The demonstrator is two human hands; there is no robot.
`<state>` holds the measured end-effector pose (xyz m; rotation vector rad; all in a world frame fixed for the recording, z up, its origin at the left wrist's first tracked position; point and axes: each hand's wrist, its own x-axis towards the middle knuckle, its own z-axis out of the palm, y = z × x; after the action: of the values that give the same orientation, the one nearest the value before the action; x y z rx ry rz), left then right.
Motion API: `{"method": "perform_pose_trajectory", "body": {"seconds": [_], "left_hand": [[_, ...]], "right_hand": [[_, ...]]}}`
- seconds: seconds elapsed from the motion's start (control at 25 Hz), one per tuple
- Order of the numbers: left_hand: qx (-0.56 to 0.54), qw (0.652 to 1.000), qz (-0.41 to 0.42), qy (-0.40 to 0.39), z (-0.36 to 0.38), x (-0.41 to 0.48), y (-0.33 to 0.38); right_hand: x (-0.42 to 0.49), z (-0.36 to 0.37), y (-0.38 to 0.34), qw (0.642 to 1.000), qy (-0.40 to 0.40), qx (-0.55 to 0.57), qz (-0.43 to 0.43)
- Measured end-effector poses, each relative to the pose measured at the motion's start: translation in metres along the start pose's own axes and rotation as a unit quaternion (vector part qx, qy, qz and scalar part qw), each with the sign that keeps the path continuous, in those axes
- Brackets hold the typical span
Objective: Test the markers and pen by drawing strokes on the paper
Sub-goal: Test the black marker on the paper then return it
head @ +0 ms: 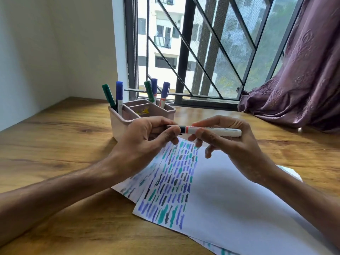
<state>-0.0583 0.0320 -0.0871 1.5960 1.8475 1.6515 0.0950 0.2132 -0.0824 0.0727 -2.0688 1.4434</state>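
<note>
While over paper edge, marker aloft

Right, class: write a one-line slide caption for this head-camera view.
Left hand and right hand hold a white marker over stroke-covered paper.

The marker's dark end disappears under the left hand's fingers, so whether a cap is on cannot be told. Its barrel print is too blurred to read. That hand also covers the organiser's near right corner. The lower sheets show only slivers past the paper's left and near edges.
</note>
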Motion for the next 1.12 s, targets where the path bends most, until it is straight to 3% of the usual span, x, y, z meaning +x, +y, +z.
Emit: {"method": "perform_pose_trajectory", "body": {"seconds": [0.12, 0.28, 0.52, 0.8, 1.0, 1.12], "left_hand": [[-0.070, 0.995, 0.012, 0.068, -0.002, 0.001, 0.010], [-0.057, 0.989, 0.057, 0.124, -0.004, 0.010, 0.023], [0.025, 0.975, 0.115, 0.188, -0.005, 0.042, 0.042], [0.178, 0.920, 0.190, 0.294, -0.020, 0.085, 0.036], [0.205, 0.897, 0.197, 0.338, -0.040, 0.088, 0.029], [0.226, 0.900, 0.186, 0.324, -0.041, 0.088, 0.020]], "right_hand": [[0.000, -0.001, 0.003, 1.000, 0.009, -0.009, -0.002], [-0.004, 0.003, 0.016, 0.995, -0.042, -0.084, 0.045], [-0.002, 0.004, 0.032, 0.985, -0.059, -0.137, 0.089], [0.000, 0.005, 0.037, 0.985, -0.068, -0.135, 0.082], [0.001, 0.005, 0.039, 0.985, -0.071, -0.131, 0.083], [0.000, 0.005, 0.037, 0.985, -0.071, -0.134, 0.079]]}}
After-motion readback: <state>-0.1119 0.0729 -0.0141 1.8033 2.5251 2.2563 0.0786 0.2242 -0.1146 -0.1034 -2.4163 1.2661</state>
